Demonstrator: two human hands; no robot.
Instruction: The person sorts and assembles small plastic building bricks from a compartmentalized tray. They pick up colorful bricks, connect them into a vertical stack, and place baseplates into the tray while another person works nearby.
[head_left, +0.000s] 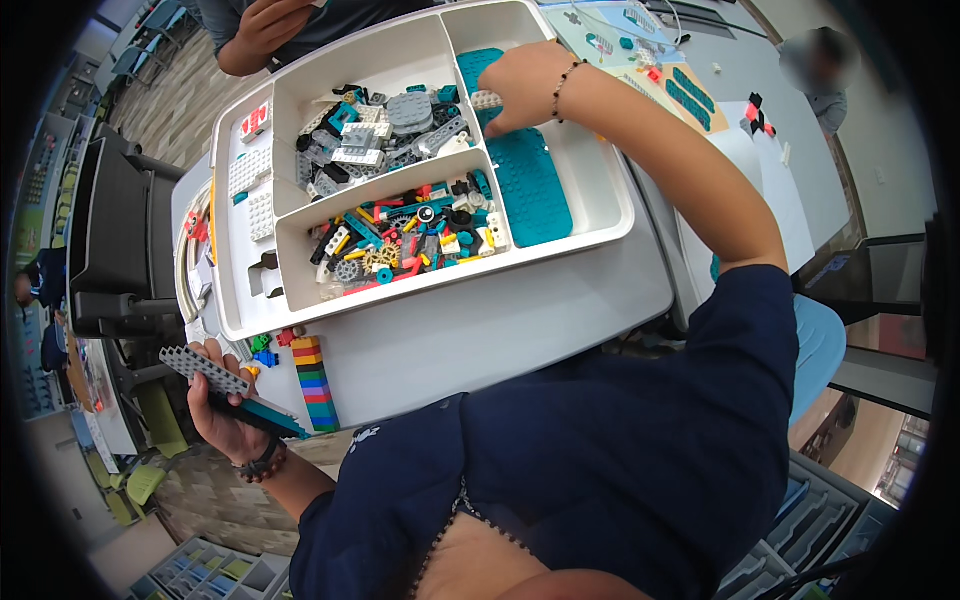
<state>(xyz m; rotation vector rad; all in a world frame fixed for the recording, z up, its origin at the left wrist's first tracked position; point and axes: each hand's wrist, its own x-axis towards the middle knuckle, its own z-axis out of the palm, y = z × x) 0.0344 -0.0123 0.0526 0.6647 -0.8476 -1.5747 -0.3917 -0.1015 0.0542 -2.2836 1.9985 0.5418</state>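
At the lower left my left hand is closed around a grey studded building plate and a dark piece with a teal edge. My right hand reaches into the far right compartment of a white sorting tray. Its fingers are closed on a light studded brick. Beneath that hand lie teal studded plates. Left of it, one compartment holds mostly grey, white and black bricks. A nearer compartment is filled with small gears, pins and beams.
A multicoloured brick stack stands at the near table edge. White studded plates lie in the tray's left part. Beyond the tray is another person's hand. Teal plates rest on a sheet at the far right. A dark chair stands left.
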